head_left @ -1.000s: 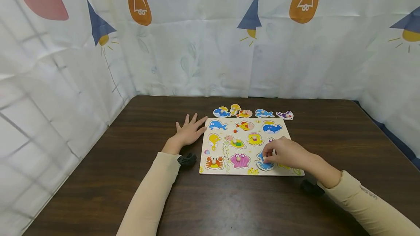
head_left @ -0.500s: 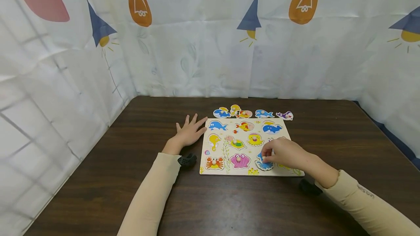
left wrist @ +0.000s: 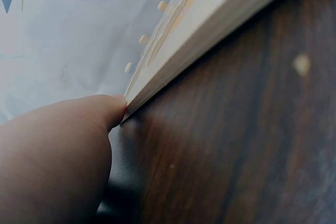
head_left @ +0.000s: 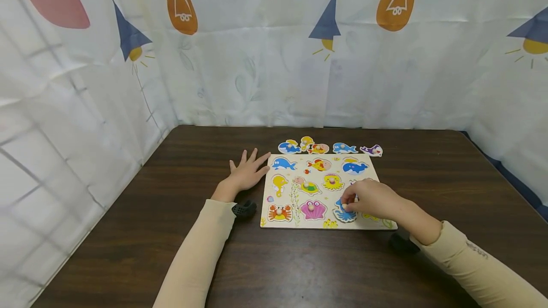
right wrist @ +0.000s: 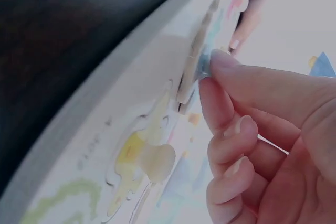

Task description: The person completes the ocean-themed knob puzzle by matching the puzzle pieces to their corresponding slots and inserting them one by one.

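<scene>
A pale wooden peg puzzle board point(head_left: 299, 225) with sea-animal pictures lies on the table. My right hand point(head_left: 374, 198) pinches, between thumb and forefinger, the knob of a blue puzzle piece point(head_left: 344, 216) at the board's lower right. In the right wrist view this piece point(right wrist: 194, 59) stands slightly proud of the board; its animal is partly hidden by the fingers. My left hand point(head_left: 244, 176) rests on the table with fingers spread, its thumb touching the board's left edge. Crab point(head_left: 280, 213), pink shell point(head_left: 313, 210), turtle point(head_left: 309, 187) and octopus point(head_left: 332, 182) pieces sit on the board.
Behind the board lie several loose pieces, among them a blue whale point(head_left: 289, 147), a red-and-yellow fish point(head_left: 319, 149), a blue dolphin-like piece point(head_left: 344, 149) and a purple piece point(head_left: 372, 150). A patterned curtain point(head_left: 274, 80) hangs behind the dark wooden table point(head_left: 214, 146).
The blue piece has turned or shifted very slightly under my right fingers, and the right forearm has moved a little to the left. My left hand stays where it was.
</scene>
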Demonstrator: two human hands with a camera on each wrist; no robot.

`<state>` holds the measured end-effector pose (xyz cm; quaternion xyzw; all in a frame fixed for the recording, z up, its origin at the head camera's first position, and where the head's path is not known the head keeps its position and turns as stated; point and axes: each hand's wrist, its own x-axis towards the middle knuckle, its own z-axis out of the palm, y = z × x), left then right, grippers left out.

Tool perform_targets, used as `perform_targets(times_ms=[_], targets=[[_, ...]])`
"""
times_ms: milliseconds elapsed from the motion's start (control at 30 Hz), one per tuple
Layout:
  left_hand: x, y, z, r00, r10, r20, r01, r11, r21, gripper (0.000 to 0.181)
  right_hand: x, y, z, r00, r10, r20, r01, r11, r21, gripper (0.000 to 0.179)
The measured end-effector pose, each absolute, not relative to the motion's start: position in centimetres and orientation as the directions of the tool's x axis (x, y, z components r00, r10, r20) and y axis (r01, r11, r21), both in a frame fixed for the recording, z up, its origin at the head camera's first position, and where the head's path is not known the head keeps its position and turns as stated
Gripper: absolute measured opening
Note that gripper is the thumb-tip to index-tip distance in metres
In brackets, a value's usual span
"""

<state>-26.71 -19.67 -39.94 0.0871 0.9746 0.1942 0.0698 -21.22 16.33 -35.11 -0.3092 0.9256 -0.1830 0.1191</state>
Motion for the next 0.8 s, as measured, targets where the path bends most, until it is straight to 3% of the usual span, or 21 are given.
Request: perform_targets(times_ms=[800], targets=[[-26.83,-19.74,-40.18,-0.974,0.200,-0.110,0.142,0.908,0.395,0.061,-21.35,16.28,-34.95,-0.783,-0.611,-0.117,-0.541,0.761,-0.359,0.005]])
